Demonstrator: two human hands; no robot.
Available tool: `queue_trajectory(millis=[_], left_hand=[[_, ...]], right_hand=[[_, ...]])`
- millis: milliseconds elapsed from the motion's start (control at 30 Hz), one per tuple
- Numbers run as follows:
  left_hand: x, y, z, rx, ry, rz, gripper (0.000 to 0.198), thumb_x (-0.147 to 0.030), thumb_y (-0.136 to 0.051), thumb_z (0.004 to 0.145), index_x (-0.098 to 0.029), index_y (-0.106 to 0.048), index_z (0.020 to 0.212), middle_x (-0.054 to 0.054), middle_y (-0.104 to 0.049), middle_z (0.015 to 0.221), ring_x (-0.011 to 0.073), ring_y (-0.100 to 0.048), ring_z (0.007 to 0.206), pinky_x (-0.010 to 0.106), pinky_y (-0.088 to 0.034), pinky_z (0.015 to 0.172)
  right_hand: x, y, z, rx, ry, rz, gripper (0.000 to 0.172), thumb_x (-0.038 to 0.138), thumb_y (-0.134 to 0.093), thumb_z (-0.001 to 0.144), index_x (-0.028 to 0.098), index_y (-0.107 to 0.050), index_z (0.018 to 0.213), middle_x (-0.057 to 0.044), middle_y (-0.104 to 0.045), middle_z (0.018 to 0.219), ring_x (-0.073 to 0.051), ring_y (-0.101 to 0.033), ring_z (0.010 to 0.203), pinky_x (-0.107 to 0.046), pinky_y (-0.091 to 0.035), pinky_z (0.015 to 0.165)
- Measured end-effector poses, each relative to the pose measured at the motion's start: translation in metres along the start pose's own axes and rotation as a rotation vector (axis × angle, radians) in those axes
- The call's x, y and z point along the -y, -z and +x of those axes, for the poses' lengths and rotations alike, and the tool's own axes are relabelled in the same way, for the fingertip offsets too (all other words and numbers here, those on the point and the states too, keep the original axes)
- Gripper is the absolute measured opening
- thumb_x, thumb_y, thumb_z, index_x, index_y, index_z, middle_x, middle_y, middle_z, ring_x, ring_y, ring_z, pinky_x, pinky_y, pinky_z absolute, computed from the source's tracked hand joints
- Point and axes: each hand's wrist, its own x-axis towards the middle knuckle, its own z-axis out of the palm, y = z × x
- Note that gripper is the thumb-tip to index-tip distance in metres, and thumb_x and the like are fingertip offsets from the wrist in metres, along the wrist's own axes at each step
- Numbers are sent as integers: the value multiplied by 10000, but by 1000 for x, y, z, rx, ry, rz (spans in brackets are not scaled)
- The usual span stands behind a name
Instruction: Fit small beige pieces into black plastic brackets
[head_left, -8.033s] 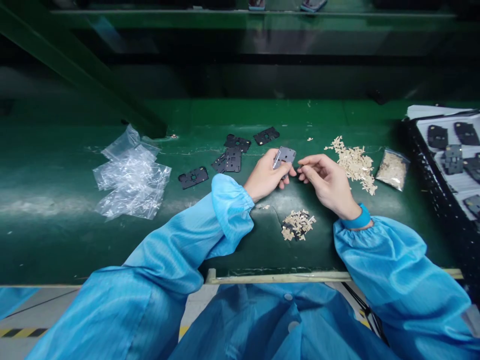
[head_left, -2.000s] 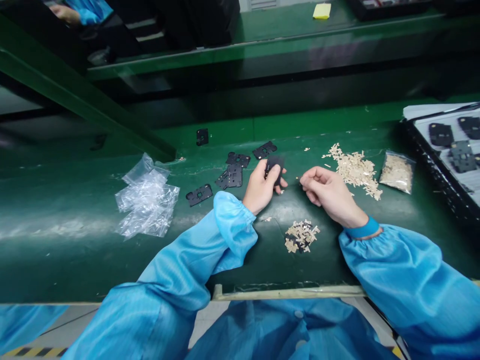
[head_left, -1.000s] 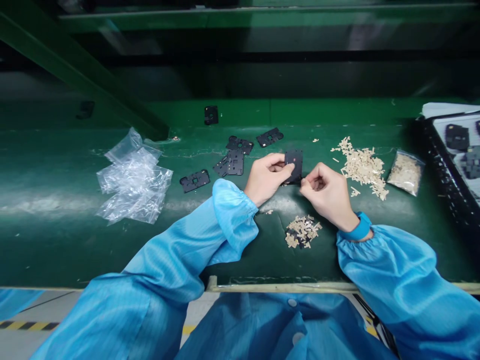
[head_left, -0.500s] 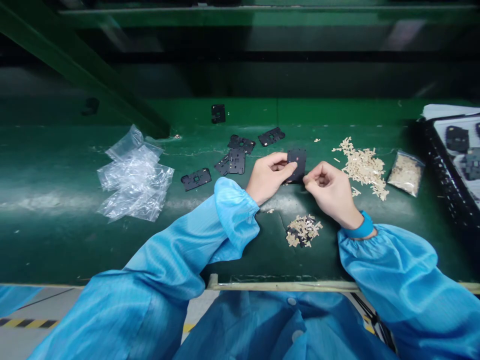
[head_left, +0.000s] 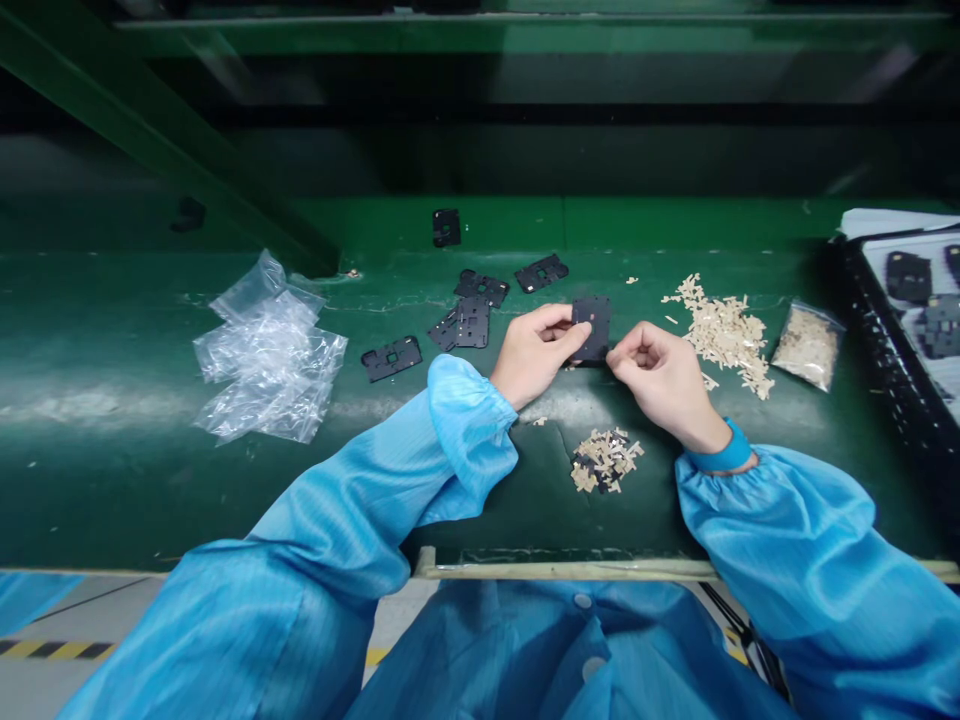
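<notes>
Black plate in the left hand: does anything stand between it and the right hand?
Nothing visible does: the right hand has its fingers by the lower right corner of the black plate; actual contact is unclear.

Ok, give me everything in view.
Held plate: one, black, centre
Loose plates: about six, black, left of centre
Plastic bags: several, clear, left
Large heap: one, cream, right
Filled bag: one, clear, cream contents, farther right
Small heap: one, cream and black, front
Tray: one, black, far right, holding dark parts
Bench: one, green, throughout
Post: one, green, upper left
Floor tape: unclear, yellow and black, bottom
Sleeves: two, blue, bottom
Wristband: one, blue, right
Left grip: one, on held plate
Right grip: one, by plate's corner
</notes>
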Motion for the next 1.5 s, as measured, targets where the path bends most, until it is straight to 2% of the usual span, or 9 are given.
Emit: queue_trajectory(millis=[233,533,967,1500], left_hand=[[0,0,1,-28,-26,23,250,-380,-785,794,-151,-760,891,29,-716,879,132,-658,715,246,-557,665],[0,0,1,-41,-1,53,196,-337,-751,803,-157,-755,883,9,-733,786,130,-647,666,248,-550,647],[0,-1,0,-27,-13,15,190,-321,-751,795,-154,-762,883,14,-731,805,123,-637,662,238,-530,622],[1,1,1,-14,-26,6,307,-432,-799,773,-147,-763,879,19,-738,808,129,-645,678,237,-538,627]], right_hand=[[2,2,2,7,-25,53,74,172,-679,715,213,-620,696,8,-660,648,-135,-548,573,-272,-419,544],[-2,-4,-3,-57,33,-50,121,169,-680,725,223,-577,694,15,-625,649,-130,-526,566,-273,-387,533],[0,-4,-2,-14,24,-25,122,198,-692,746,223,-580,704,19,-599,634,-130,-513,572,-273,-385,534],[-2,-4,0,-16,-5,-62,107,200,-676,758,215,-576,723,15,-615,656,-134,-523,586,-283,-385,552]])
